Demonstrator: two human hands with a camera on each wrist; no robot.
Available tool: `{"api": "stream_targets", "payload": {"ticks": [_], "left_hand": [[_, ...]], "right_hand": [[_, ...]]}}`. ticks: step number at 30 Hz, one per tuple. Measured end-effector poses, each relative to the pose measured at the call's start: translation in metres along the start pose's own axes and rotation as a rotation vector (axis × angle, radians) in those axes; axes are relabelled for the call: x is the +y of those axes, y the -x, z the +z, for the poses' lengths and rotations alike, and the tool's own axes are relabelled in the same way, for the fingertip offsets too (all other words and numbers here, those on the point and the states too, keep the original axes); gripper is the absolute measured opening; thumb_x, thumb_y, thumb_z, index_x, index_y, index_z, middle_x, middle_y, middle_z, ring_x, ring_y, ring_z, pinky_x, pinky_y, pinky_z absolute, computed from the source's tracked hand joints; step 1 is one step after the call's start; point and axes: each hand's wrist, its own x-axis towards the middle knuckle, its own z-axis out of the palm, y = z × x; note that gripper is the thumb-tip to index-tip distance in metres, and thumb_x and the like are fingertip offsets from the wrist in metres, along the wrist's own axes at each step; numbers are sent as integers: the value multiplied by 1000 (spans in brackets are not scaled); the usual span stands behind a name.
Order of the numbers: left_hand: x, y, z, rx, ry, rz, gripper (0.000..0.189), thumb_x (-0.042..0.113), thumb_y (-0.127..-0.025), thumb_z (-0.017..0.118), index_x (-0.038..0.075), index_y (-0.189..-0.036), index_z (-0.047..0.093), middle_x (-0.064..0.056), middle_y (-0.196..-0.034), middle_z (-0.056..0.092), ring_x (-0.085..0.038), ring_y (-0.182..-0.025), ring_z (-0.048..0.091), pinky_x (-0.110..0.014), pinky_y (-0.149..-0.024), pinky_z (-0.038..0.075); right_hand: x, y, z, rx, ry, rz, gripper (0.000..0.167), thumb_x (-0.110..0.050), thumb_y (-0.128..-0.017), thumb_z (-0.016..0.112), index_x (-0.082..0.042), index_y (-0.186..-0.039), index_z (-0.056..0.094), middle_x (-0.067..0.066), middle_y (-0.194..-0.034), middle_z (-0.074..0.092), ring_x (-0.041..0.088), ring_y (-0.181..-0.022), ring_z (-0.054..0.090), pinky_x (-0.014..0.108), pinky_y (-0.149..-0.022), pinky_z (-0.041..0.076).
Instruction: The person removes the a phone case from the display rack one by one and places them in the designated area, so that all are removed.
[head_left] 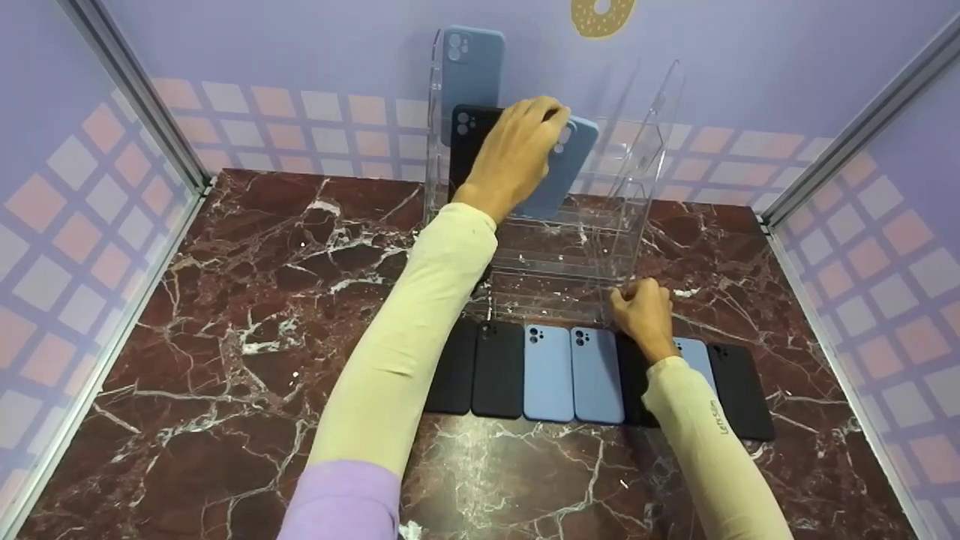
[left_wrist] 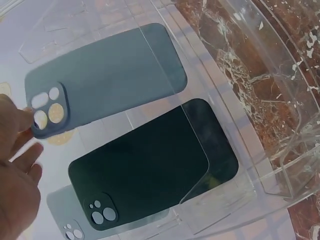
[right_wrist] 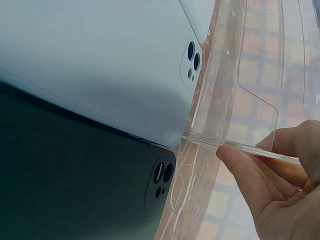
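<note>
My left hand [head_left: 517, 150] pinches a blue phone case [head_left: 559, 180] at its camera-hole end. That case leans to the right in the clear acrylic display stand [head_left: 652, 161], its lower end behind a clear front strip in the left wrist view. Beside it, a black phone case [left_wrist: 145, 165] stands in the stand, partly covered by my hand in the head view. Another blue phone case [head_left: 472, 75] rises on the tier behind. At the stand's front right corner, my right hand [head_left: 645, 311] grips the edge of the clear side panel [right_wrist: 280, 157] between thumb and fingers.
Several phone cases lie side by side before the stand, among them a black one [head_left: 498, 375], a blue one [head_left: 547, 375] and a black one [head_left: 742, 394] at the right end. Lilac panels [head_left: 330, 45] enclose the marbled tabletop [head_left: 225, 337] at the back and sides.
</note>
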Motion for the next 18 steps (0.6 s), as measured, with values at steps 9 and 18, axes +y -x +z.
{"api": "stream_targets", "payload": {"ticks": [9,18], "left_hand": [[3,1,-4,52,221,-35,31,5,-100,61,12,-129,70,-7,-127,68,-22,-112,63,-24,-99,48],[12,10,-14,191,225,101,33,-4,-96,62,10,-124,72,-10,-120,70,-23,-109,66,-24,-96,51]], "right_hand": [[-1,0,2,-1,-5,-2,43,-15,-88,69,-13,-49,50,9,-60,61,38,-67,58,56,-74,48],[0,-1,1,-4,-7,-12,43,-15,-88,69,-13,-49,52,6,-55,59,36,-66,59,55,-73,48]]}}
